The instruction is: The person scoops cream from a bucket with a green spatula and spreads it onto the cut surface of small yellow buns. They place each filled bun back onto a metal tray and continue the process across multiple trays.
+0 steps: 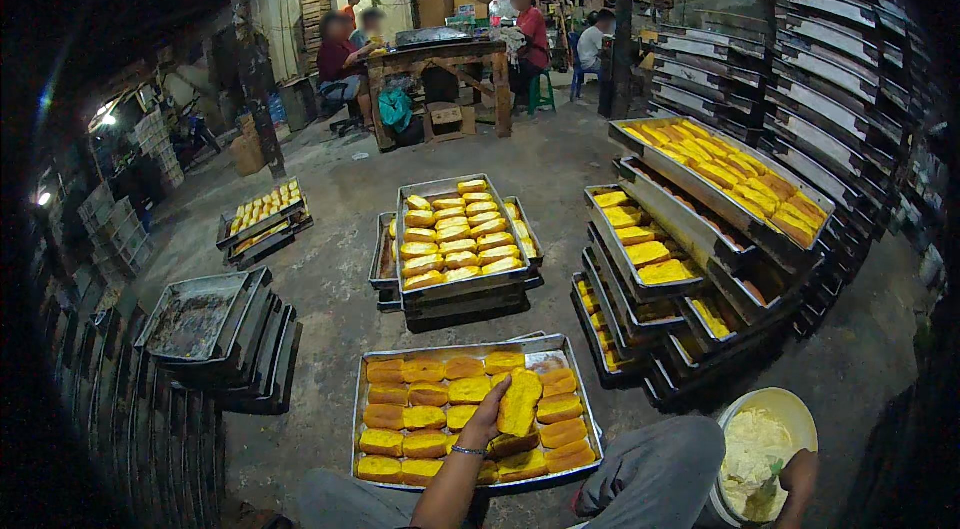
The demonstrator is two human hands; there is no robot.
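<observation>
A yellow bread piece (519, 403) is held up in my left hand (487, 416), above a metal baking tray (358, 409) filled with rows of yellow and brown bread pieces. A gap showing bare tray is at its back right corner. At the lower right, my right hand (799, 480) grips a green-edged spreading tool (772, 480), whose lower part is in the pale cream in a white bucket (804, 416). The cream hides part of the tool. My knees are on either side of the tray's near edge.
Ahead stands a tray stack (465, 296) topped with cream-coated bread. Bread-filled trays (720, 191) are piled on the right, blackened trays (195, 319) on the left. A smaller tray pair (262, 225) lies farther back. Several people sit around a wooden table (439, 52) at the back.
</observation>
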